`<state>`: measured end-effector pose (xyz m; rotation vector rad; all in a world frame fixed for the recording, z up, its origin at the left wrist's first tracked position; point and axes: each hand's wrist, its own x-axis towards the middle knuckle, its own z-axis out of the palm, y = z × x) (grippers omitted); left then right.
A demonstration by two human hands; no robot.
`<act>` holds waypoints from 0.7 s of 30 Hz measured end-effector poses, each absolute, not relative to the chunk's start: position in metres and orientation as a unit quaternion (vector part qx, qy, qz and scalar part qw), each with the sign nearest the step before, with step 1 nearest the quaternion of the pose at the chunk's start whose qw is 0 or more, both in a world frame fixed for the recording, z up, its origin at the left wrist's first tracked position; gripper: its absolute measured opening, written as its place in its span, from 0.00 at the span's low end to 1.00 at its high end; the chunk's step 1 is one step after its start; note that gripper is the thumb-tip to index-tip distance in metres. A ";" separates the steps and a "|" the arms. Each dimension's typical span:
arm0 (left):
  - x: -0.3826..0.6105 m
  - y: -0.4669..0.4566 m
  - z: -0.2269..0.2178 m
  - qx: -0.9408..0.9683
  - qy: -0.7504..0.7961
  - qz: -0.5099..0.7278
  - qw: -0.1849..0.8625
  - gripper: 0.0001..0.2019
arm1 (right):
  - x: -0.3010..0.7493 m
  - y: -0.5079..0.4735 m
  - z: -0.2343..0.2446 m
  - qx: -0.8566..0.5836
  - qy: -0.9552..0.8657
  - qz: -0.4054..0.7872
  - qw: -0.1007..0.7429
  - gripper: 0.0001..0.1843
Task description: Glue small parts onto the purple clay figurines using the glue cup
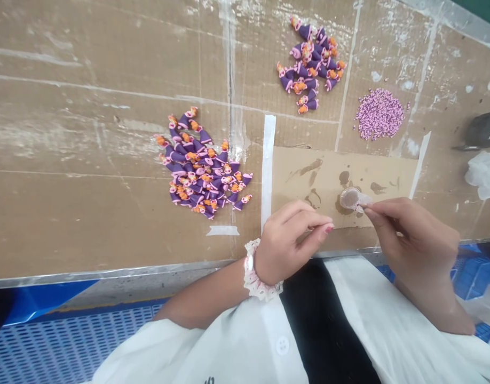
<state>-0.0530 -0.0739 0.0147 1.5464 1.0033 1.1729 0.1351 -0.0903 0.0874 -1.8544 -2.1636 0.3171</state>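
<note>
My right hand [415, 242] is closed in a pinch at the edge of a small clear round dish [349, 198]. Whatever tiny thing sits between its fingertips is too small to name. To the left of the dish, my left hand [293, 240] hovers with thumb and fingers drawn together; what they hold, if anything, does not show. Beneath both is a cardboard sheet [293, 176] with dark wet stains. A heap of tiny pink pieces [380, 113] lies beyond the dish.
Small purple figurines with orange and pink parts form a large pile [200, 165] at left and a smaller pile [311, 66] at the back. A black object [483, 129] and crumpled clear plastic [485, 175] lie at right. Blue crates [77, 341] stand below the table edge.
</note>
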 end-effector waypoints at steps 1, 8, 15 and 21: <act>-0.053 -0.074 0.015 0.629 0.407 0.476 0.461 0.02 | 0.135 -0.091 0.087 -0.636 -0.751 0.113 0.135 0.10; -0.053 -0.074 0.014 0.629 0.404 0.484 0.454 0.01 | 0.131 -0.097 0.092 -0.606 -0.774 0.139 0.120 0.11; -0.052 -0.074 0.014 0.625 0.403 0.483 0.462 0.01 | 0.133 -0.102 0.091 -0.611 -0.773 0.073 0.156 0.15; -0.052 -0.074 0.014 0.624 0.403 0.486 0.459 0.02 | 0.141 -0.115 0.073 -0.542 -0.826 -0.024 0.152 0.19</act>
